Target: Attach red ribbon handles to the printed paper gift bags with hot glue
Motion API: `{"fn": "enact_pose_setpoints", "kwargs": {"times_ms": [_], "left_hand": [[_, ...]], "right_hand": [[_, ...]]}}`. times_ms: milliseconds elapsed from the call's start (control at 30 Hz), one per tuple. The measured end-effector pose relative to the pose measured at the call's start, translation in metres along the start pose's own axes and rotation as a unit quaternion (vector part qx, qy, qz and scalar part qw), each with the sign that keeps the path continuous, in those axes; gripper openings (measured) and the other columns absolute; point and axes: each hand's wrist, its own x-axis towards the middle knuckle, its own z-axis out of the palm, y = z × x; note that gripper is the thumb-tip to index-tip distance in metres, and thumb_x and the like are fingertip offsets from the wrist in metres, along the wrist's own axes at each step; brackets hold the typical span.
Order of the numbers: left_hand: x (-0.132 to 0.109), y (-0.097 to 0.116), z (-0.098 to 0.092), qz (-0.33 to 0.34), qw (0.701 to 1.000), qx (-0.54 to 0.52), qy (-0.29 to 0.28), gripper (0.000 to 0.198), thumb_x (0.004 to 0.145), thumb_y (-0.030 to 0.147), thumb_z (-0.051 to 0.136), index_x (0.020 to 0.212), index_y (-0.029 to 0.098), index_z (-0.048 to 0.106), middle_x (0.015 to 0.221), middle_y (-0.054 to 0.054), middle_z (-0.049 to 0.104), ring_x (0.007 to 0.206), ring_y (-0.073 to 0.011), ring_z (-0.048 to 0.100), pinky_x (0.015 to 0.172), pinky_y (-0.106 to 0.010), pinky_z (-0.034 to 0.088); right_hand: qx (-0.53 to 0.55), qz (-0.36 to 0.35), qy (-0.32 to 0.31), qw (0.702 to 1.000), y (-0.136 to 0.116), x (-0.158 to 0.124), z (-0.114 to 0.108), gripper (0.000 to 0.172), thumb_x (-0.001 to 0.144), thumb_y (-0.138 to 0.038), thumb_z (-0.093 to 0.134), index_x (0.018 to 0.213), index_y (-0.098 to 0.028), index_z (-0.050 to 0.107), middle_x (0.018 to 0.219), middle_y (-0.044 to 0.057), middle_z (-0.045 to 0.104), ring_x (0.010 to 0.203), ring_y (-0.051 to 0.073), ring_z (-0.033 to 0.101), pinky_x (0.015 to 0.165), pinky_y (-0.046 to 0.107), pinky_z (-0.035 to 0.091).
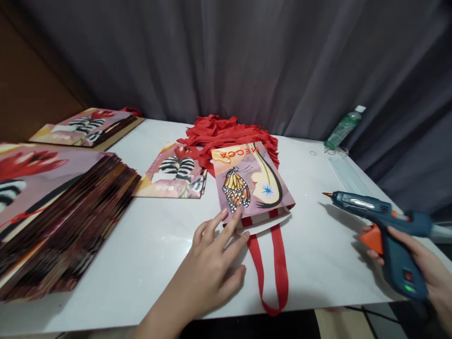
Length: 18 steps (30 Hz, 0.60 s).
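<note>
A printed paper bag (247, 183) with a butterfly and a face lies on the white table, its mouth toward me. From that opening a red ribbon handle (281, 263) loops down to the table's front edge. My left hand (215, 259) rests with fingers spread at the bag's lower left edge, fingertips touching it. At the right, my right hand (416, 254) grips a dark blue hot glue gun (374, 214) with an orange trigger. The gun is raised over the table, its nozzle pointing left, and a small green light glows on its handle.
Red ribbons (226, 134) lie heaped behind the bag. Several flat printed bags (176, 172) lie left of it, beside a tall stack (70, 221) and another pile (88, 127). A green bottle (344, 128) stands tilted at the back right, near a pale face mask (348, 174).
</note>
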Motion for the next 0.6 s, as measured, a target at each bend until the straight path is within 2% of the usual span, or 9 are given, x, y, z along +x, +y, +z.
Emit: {"fn": "enact_pose_setpoints", "kwargs": {"times_ms": [67, 133, 200, 300, 367, 433, 500, 600], "left_hand": [[0.001, -0.001, 0.0, 0.007, 1.0, 0.008, 0.006, 0.038, 0.084, 0.033, 0.057, 0.12, 0.025, 0.062, 0.154, -0.011, 0.033, 0.134, -0.0395, 0.036, 0.097, -0.052, 0.035], [0.001, -0.003, 0.0, 0.016, 1.0, 0.021, 0.007, 0.039, 0.083, 0.029, 0.057, 0.121, 0.025, 0.062, 0.155, -0.011, 0.032, 0.133, -0.0398, 0.037, 0.097, -0.052, 0.036], [0.001, -0.006, 0.0, 0.028, 0.999, 0.04, 0.007, 0.043, 0.081, 0.026, 0.058, 0.124, 0.025, 0.06, 0.156, -0.011, 0.029, 0.132, -0.0404, 0.037, 0.095, -0.051, 0.037], [0.0, -0.01, 0.002, 0.049, 0.997, 0.066, 0.015, 0.046, 0.08, 0.027, 0.059, 0.126, 0.025, 0.058, 0.158, -0.012, 0.025, 0.133, -0.0413, 0.035, 0.094, -0.051, 0.038], [-0.002, -0.013, 0.004, 0.054, 0.996, 0.073, 0.017, 0.048, 0.08, 0.028, 0.059, 0.128, 0.026, 0.057, 0.158, -0.011, 0.024, 0.134, -0.0413, 0.033, 0.094, -0.051, 0.037], [-0.002, -0.015, 0.005, 0.054, 0.995, 0.078, 0.013, 0.05, 0.08, 0.029, 0.059, 0.129, 0.026, 0.056, 0.158, -0.011, 0.023, 0.135, -0.0413, 0.031, 0.095, -0.051, 0.037], [-0.002, -0.015, 0.006, 0.055, 0.995, 0.083, 0.01, 0.051, 0.08, 0.029, 0.059, 0.13, 0.026, 0.055, 0.158, -0.011, 0.023, 0.136, -0.0413, 0.029, 0.095, -0.051, 0.036], [-0.001, -0.015, 0.006, 0.057, 0.994, 0.088, 0.011, 0.051, 0.08, 0.029, 0.059, 0.131, 0.026, 0.055, 0.158, -0.011, 0.024, 0.136, -0.0408, 0.03, 0.095, -0.05, 0.034]], "right_hand": [[0.057, 0.045, 0.008, 0.997, -0.007, 0.018, 0.004, 0.022, 0.078, -0.042, 0.068, 0.074, -0.02, 0.067, 0.06, 0.006, 0.068, 0.046, 0.018, 0.061, 0.043, 0.027, 0.054], [0.08, 0.073, -0.014, 0.994, -0.014, 0.031, 0.007, 0.022, 0.08, -0.038, 0.068, 0.072, -0.017, 0.066, 0.06, 0.006, 0.067, 0.046, 0.016, 0.06, 0.045, 0.023, 0.053], [0.081, 0.081, -0.025, 0.993, -0.021, 0.039, 0.01, 0.022, 0.082, -0.035, 0.068, 0.073, -0.014, 0.066, 0.062, 0.007, 0.068, 0.048, 0.014, 0.06, 0.047, 0.02, 0.052], [0.052, 0.094, 0.005, 0.994, -0.029, 0.044, 0.015, 0.022, 0.081, -0.035, 0.07, 0.078, -0.013, 0.066, 0.069, 0.009, 0.071, 0.052, 0.014, 0.062, 0.054, 0.022, 0.053], [-0.016, 0.085, 0.034, 0.996, -0.031, 0.047, 0.016, 0.028, 0.08, -0.042, 0.071, 0.082, -0.015, 0.067, 0.069, 0.008, 0.071, 0.054, 0.016, 0.063, 0.055, 0.025, 0.053], [-0.136, 0.05, 0.058, 0.988, -0.033, 0.054, 0.015, 0.039, 0.08, -0.054, 0.067, 0.079, -0.015, 0.068, 0.065, 0.007, 0.069, 0.055, 0.019, 0.061, 0.052, 0.027, 0.049], [-0.283, 0.014, 0.088, 0.955, -0.035, 0.063, 0.012, 0.05, 0.08, -0.064, 0.06, 0.068, -0.016, 0.068, 0.06, 0.008, 0.066, 0.056, 0.021, 0.06, 0.051, 0.03, 0.045], [-0.46, -0.039, 0.098, 0.882, -0.039, 0.07, 0.007, 0.054, 0.08, -0.067, 0.056, 0.057, -0.019, 0.065, 0.058, 0.01, 0.065, 0.06, 0.026, 0.062, 0.057, 0.033, 0.043]]}}
